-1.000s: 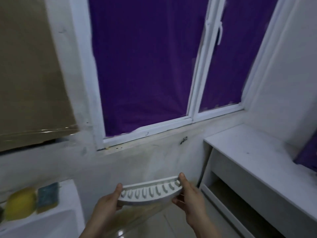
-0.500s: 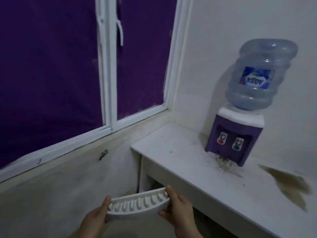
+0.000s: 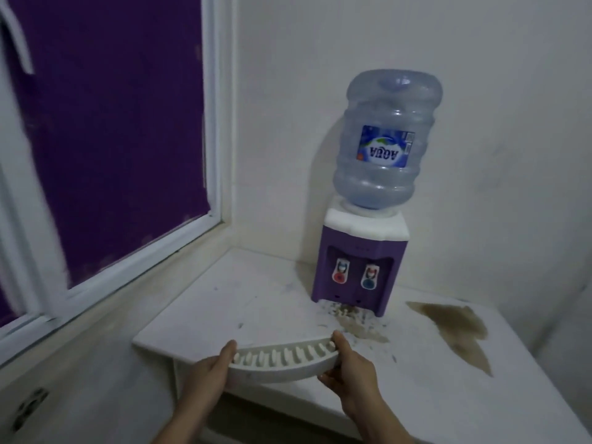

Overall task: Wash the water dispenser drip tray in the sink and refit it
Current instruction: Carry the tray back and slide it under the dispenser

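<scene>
Both hands, left hand (image 3: pixel 211 368) and right hand (image 3: pixel 350 363), pinched the drip tray (image 3: pixel 283 360) by its ends, fingers curled under, short of the dispenser (image 3: pixel 358 267) on the table (image 3: pixel 256 302). Misaligned, it could jam against the stained base.

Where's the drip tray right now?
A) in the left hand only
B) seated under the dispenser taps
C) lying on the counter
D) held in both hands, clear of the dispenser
D: the left hand and right hand each hold an end of the drip tray, well short of the dispenser.
</scene>
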